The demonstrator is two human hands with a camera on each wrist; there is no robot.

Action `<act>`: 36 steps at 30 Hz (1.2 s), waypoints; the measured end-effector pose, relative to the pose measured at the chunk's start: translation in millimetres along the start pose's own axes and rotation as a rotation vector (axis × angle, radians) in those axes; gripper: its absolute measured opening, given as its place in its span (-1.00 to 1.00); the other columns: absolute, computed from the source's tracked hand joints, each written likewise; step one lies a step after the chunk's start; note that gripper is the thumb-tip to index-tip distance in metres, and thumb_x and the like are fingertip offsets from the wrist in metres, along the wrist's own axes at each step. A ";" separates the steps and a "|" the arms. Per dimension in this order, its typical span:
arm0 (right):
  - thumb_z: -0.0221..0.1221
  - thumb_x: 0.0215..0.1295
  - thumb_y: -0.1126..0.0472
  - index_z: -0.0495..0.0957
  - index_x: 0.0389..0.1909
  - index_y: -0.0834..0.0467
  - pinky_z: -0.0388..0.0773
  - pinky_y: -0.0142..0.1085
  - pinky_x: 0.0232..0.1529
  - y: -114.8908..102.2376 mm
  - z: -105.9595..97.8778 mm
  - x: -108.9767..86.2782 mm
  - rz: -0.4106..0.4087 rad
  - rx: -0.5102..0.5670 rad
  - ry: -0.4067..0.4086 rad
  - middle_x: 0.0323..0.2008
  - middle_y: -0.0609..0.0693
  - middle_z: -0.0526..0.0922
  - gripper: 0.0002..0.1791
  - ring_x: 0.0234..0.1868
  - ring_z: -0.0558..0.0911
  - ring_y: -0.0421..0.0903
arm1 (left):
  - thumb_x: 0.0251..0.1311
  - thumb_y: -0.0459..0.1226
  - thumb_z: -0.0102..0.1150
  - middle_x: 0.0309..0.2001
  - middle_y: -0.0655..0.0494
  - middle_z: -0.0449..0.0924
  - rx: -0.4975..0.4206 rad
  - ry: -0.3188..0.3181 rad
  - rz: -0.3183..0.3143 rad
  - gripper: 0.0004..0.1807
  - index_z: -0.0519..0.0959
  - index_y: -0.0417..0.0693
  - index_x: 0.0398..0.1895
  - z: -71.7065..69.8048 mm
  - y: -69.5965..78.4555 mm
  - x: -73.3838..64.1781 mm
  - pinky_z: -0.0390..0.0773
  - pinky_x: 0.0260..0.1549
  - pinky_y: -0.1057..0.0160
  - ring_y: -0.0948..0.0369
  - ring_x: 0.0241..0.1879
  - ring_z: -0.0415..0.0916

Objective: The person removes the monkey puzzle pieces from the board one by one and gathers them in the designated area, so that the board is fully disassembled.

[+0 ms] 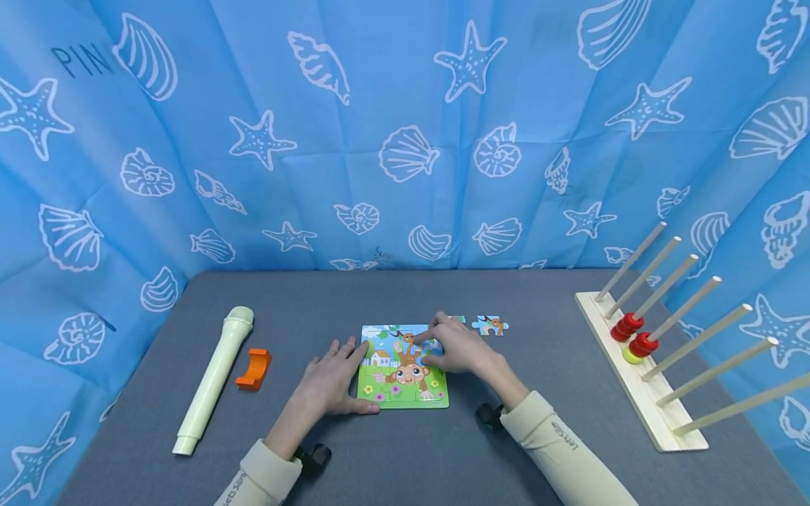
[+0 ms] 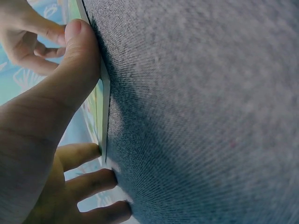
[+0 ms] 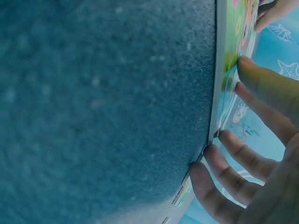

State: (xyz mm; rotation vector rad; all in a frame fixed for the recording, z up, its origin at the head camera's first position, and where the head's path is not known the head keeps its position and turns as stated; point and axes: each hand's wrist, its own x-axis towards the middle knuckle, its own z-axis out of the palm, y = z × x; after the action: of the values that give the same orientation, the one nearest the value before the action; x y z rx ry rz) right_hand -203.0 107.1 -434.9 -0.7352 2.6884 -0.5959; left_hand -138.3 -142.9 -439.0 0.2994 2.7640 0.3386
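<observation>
A jigsaw puzzle board (image 1: 405, 402) with a cartoon monkey picture lies flat in the middle of the table. At its left side rests my left hand (image 1: 329, 379), fingers spread, the thumb on the lower left corner and the index finger at the left edge. My right hand (image 1: 462, 346) reaches over the upper right part, its thumb and index fingertip touching the picture. In the right wrist view its other fingertips stand at the board's edge. Beyond that hand lies a loose puzzle piece (image 1: 490, 325); another piece (image 1: 458, 318) is partly hidden by the hand.
Left on the grey table (image 1: 405, 464) lie a pale green toy microphone (image 1: 214, 379) and an orange curved block (image 1: 254, 370). At the right stands a wooden peg rack (image 1: 639, 379) with upright rods, red rings and a yellow one. A blue shell-patterned curtain (image 1: 405, 204) hangs behind.
</observation>
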 end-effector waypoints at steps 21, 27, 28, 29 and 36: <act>0.38 0.29 0.26 0.69 0.15 0.00 0.52 -0.03 -0.13 -8.3 2.8 0.2 0.038 0.021 -0.026 0.14 0.11 0.45 -0.60 0.07 0.40 0.07 | -0.07 0.29 0.51 0.60 -0.21 0.12 0.001 -0.003 -0.009 0.22 0.18 -0.01 0.60 3.5 -1.1 3.3 0.27 0.34 -0.46 -0.28 0.57 0.08; 0.40 0.27 0.24 0.64 0.21 -0.03 0.52 -0.07 -0.21 -8.8 3.3 -1.3 0.032 0.011 -0.002 0.12 0.11 0.47 -0.52 0.08 0.44 0.07 | -0.06 0.28 0.51 0.60 -0.21 0.11 -0.001 -0.005 -0.006 0.21 0.18 0.00 0.61 3.3 -2.1 3.6 0.26 0.35 -0.46 -0.29 0.58 0.07; 0.41 0.26 0.24 0.60 0.26 -0.04 0.51 -0.08 -0.23 -8.8 3.3 -1.4 0.030 0.011 0.003 0.12 0.12 0.47 -0.47 0.07 0.45 0.07 | -0.06 0.28 0.51 0.60 -0.21 0.12 -0.002 -0.003 -0.004 0.21 0.18 -0.01 0.60 3.2 -2.1 3.3 0.26 0.35 -0.46 -0.29 0.57 0.07; 0.41 0.26 0.23 0.56 0.32 -0.03 0.50 -0.08 -0.24 -9.1 3.1 -1.4 0.028 0.012 0.007 0.12 0.13 0.47 -0.41 0.05 0.46 0.07 | -0.07 0.27 0.51 0.60 -0.21 0.12 -0.001 -0.001 -0.002 0.21 0.19 -0.01 0.60 2.8 -1.9 2.9 0.26 0.34 -0.47 -0.29 0.57 0.07; 0.42 0.25 0.20 0.37 0.49 -0.01 0.44 -0.14 -0.32 -10.0 2.5 -1.9 0.018 -0.007 0.034 0.11 0.16 0.44 -0.22 -0.03 0.45 0.04 | -0.07 0.29 0.51 0.60 -0.21 0.11 -0.002 0.003 0.001 0.22 0.18 0.00 0.61 3.1 -2.1 3.0 0.27 0.35 -0.46 -0.29 0.57 0.07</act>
State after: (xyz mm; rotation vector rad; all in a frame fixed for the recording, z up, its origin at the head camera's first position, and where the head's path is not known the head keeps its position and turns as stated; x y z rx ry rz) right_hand -196.3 99.4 -432.2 -0.7088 2.7265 -0.6004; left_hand -140.3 -143.6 -443.3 0.2994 2.7666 0.3427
